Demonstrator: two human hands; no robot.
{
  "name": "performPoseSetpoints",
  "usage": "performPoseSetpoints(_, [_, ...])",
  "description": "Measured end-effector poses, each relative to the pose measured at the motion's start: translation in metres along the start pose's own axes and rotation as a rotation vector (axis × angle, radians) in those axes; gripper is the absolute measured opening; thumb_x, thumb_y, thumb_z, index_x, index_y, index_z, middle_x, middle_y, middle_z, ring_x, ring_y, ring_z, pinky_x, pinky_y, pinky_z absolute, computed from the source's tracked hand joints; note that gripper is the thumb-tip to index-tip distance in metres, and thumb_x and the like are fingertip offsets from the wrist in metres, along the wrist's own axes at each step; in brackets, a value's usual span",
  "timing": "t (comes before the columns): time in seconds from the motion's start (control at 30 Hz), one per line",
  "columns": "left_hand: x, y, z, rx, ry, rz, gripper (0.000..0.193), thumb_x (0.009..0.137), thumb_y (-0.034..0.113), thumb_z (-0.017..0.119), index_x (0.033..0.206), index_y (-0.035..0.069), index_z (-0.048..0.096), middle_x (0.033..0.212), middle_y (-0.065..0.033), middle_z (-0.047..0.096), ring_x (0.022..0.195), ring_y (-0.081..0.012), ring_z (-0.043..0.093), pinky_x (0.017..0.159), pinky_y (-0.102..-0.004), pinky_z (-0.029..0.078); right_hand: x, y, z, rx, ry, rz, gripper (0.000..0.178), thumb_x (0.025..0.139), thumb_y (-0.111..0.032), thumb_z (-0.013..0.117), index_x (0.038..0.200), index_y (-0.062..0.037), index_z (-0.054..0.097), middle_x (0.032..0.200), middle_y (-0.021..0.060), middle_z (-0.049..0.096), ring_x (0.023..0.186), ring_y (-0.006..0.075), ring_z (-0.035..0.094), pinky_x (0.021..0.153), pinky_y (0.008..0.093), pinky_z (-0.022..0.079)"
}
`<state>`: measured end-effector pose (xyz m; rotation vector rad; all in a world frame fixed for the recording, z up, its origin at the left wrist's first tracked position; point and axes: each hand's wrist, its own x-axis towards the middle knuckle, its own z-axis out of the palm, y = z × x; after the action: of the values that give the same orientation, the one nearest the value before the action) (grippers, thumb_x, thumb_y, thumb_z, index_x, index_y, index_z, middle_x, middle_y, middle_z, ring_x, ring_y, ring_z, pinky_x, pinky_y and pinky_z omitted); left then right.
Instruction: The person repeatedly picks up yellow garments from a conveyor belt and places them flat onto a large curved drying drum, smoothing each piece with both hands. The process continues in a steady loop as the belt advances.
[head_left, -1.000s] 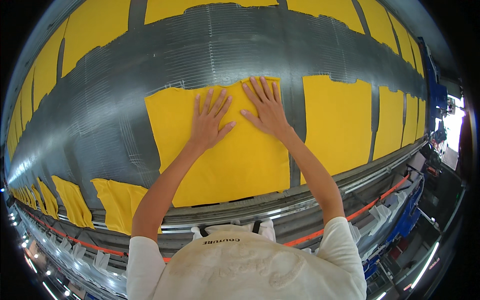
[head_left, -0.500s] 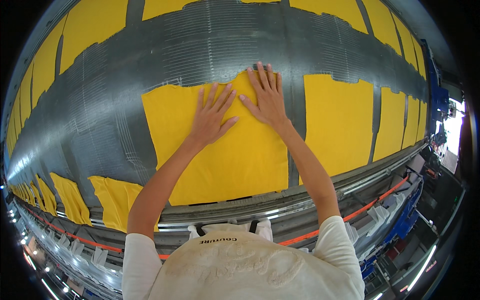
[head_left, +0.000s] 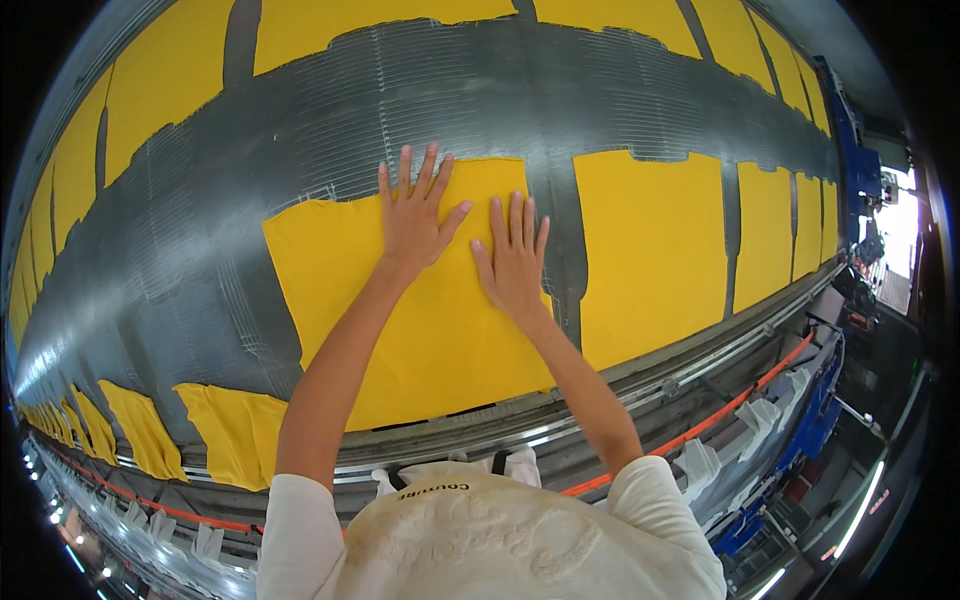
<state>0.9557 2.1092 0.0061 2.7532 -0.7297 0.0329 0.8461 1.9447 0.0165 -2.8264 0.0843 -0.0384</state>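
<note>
A yellow fabric panel (head_left: pixel 400 350) lies spread on the long dark grey table (head_left: pixel 330 120) in front of me. Flat on its upper middle rests my left hand (head_left: pixel 412 222), fingers stretched, the tips reaching the panel's far edge. My right hand (head_left: pixel 516 262) lies palm down near the panel's right edge, its fingers extended and slightly apart. White outline marks show on the table around the cloth. Neither hand grips anything.
Another yellow panel (head_left: pixel 650 250) lies flat to the right, with several more beyond it. Along the far side runs a row of yellow panels (head_left: pixel 370 22). At left, crumpled yellow pieces (head_left: pixel 228 425) hang over the near edge. A metal rail and an orange strip (head_left: pixel 740 400) run along that edge.
My left hand has moved up toward the panel's far edge. My right hand has slid down and back along its right side. The view has shifted slightly.
</note>
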Motion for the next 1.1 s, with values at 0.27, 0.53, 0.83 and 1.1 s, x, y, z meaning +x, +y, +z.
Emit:
performPoseSetpoints(0.27, [-0.002, 0.003, 0.003, 0.022, 0.014, 0.010, 0.072, 0.108, 0.058, 0.033, 0.164, 0.014, 0.031, 0.174, -0.0047, 0.019, 0.161, -0.0364, 0.012, 0.127, -0.0634, 0.004, -0.123, 0.004, -0.029, 0.043, 0.048, 0.293, 0.068, 0.105, -0.034, 0.054, 0.158, 0.0035, 0.035, 0.165, 0.0283, 0.029, 0.154, 0.0455, 0.024, 0.123, 0.0608, 0.016])
performPoseSetpoints(0.53, [-0.022, 0.000, -0.005, 0.018, -0.045, 0.099, 0.071, 0.109, 0.050, 0.038, 0.166, 0.010, 0.024, 0.175, -0.0087, 0.016, 0.161, -0.0393, 0.006, 0.127, -0.0611, 0.000, -0.191, 0.012, -0.049, 0.260, 0.238, 0.693, 0.033, 0.097, -0.016, 0.071, 0.121, 0.0031, 0.061, 0.104, 0.0156, 0.061, 0.094, 0.0291, 0.059, 0.083, 0.0399, 0.048])
performPoseSetpoints(0.83, [-0.123, -0.022, -0.032, -0.043, -0.137, 0.023, 0.073, 0.107, 0.046, 0.043, 0.164, 0.005, 0.026, 0.174, -0.0132, 0.018, 0.160, -0.0410, 0.008, 0.127, -0.0619, 0.000, -0.139, 0.024, -0.035, 0.363, 0.238, 0.597, 0.021, 0.093, -0.016, 0.074, 0.106, -0.0025, 0.064, 0.089, 0.0125, 0.064, 0.085, 0.0305, 0.062, 0.080, 0.0438, 0.046])
performPoseSetpoints(1.1, [-0.159, -0.018, -0.037, -0.042, -0.142, -0.004, 0.074, 0.106, 0.046, 0.043, 0.165, 0.004, 0.025, 0.174, -0.0138, 0.019, 0.160, -0.0421, 0.008, 0.127, -0.0625, 0.000, -0.122, 0.024, -0.036, 0.360, 0.330, 0.458, 0.010, 0.099, -0.010, 0.059, 0.102, 0.0001, 0.058, 0.095, 0.0174, 0.062, 0.091, 0.0374, 0.058, 0.081, 0.0474, 0.042])
